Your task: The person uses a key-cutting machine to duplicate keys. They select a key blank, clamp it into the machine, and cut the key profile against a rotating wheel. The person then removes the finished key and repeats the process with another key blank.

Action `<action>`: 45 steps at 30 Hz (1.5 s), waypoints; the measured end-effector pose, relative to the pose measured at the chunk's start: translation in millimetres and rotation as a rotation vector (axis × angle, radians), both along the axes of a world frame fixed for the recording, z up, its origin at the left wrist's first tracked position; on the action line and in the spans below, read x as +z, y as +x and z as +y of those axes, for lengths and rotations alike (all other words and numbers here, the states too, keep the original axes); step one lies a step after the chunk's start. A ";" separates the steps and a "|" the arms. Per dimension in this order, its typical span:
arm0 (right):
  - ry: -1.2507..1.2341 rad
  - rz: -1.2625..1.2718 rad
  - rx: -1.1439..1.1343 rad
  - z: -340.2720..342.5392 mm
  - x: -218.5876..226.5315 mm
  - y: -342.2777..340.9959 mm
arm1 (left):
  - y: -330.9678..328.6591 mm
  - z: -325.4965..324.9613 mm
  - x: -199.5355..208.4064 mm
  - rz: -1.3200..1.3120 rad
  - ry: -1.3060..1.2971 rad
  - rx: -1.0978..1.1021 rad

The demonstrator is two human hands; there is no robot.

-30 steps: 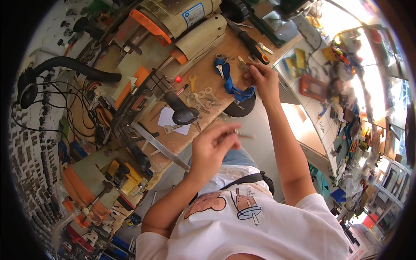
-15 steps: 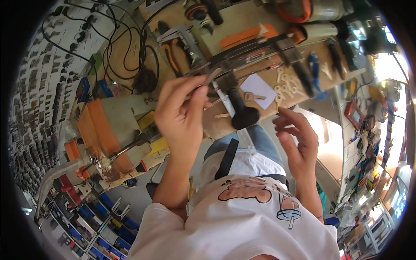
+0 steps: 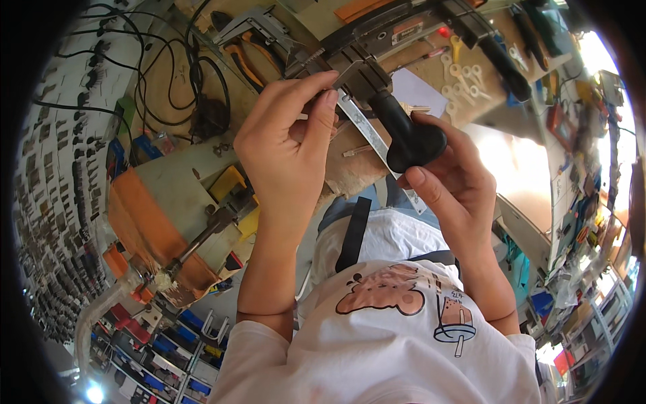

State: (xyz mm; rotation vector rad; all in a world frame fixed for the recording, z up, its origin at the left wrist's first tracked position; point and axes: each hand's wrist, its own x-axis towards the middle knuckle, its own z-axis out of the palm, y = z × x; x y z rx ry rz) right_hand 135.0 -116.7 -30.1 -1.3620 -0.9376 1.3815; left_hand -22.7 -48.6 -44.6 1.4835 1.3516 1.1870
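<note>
My left hand [image 3: 286, 145] pinches a small metal piece against the vise [image 3: 350, 60], steadying it there, while my right hand [image 3: 451, 178] wraps the black handle [image 3: 407, 135] just beside, fingers curled ready to crank above the tabletop [image 3: 175, 87].

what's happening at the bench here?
A person in a white T-shirt is working at a cluttered bench. The right hand grips the black handle of a bench-mounted machine. The left hand pinches something small at the machine's clamp; what it is can't be made out. Keys, pliers and black cables lie on the bench.
</note>
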 end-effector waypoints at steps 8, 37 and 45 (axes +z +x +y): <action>0.082 -0.079 -0.039 3.2 -2.6 -4.9 | -4.9 8.5 -4.9 0.248 0.140 -0.070; -0.150 0.700 -0.051 8.0 -13.6 2.9 | 2.4 11.1 -10.0 0.271 0.293 -0.005; 0.622 -0.777 0.129 16.1 -5.8 8.9 | 3.0 9.2 -8.6 0.262 0.269 0.005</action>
